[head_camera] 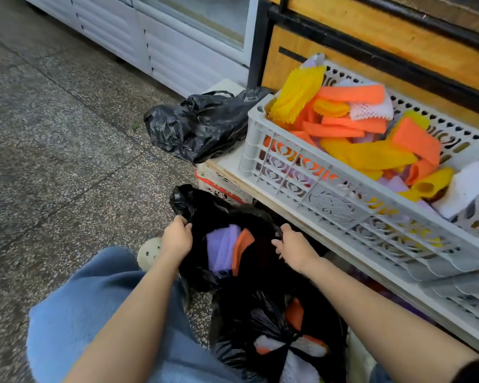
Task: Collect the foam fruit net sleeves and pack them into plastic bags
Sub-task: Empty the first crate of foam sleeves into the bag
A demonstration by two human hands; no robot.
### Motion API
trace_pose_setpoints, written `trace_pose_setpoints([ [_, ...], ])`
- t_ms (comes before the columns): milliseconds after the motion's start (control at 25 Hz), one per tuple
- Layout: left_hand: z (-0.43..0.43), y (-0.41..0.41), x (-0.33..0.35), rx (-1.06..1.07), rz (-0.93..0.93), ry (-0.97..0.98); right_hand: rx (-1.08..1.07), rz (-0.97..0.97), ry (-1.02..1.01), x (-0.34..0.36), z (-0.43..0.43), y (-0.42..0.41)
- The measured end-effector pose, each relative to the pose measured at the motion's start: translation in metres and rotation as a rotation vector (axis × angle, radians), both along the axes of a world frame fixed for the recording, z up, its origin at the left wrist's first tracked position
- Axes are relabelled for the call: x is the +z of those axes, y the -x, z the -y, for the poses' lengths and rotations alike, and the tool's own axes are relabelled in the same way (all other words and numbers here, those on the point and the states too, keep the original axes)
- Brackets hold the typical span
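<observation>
Left hand (176, 238) and right hand (293, 247) each grip the rim of a black bag (197, 275), holding it open (2 sleeves (224, 248) inside) beside the crate (263, 150).

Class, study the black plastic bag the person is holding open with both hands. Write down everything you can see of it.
The black bag is thin, glossy, crinkled plastic, held mouth-up in front of the person's knee. The left hand grips its left rim and the right hand its right rim, stretching the mouth open. Inside lie purple sleeves and an orange sleeve. A second filled black bag lies just nearer the camera.
</observation>
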State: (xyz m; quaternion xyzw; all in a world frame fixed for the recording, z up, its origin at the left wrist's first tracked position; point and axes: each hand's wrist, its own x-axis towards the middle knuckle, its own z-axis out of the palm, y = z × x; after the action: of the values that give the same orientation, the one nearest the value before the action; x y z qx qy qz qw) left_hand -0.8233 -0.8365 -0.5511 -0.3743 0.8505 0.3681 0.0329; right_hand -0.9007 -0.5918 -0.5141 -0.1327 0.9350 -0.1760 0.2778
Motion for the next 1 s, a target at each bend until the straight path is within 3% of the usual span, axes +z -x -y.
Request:
trace_pose_setpoints([
  [160,-0.004,-0.001,0.005,-0.096,0.08,0.07,0.02,-0.003,0.059,0.013,-0.006,0.004],
  [280,-0.018,0.006,0.034,-0.287,0.117,0.298,0.146,-0.071,0.14,0.049,-0.015,0.001],
  [360,-0.033,0.018,0.067,-0.386,-0.148,0.409,0.225,-0.212,0.234,0.086,-0.027,-0.003],
  [480,-0.067,0.044,0.129,-0.555,-0.653,0.417,0.21,-0.465,0.471,0.142,-0.053,0.0],
  [600,-0.101,0.084,0.177,-0.635,-0.832,0.427,0.107,-0.643,0.529,0.171,-0.089,0.032],
  [680,-0.113,0.111,0.188,-0.643,-0.819,0.449,0.028,-0.658,0.403,0.175,-0.109,0.065],
  [840,-0.113,0.162,0.182,-0.623,-0.586,0.496,-0.01,-0.547,0.077,0.155,-0.141,0.126],
  [1000,-0.101,0.2,0.181,-0.574,-0.441,0.53,0.11,-0.376,-0.002,0.133,-0.146,0.16],
])
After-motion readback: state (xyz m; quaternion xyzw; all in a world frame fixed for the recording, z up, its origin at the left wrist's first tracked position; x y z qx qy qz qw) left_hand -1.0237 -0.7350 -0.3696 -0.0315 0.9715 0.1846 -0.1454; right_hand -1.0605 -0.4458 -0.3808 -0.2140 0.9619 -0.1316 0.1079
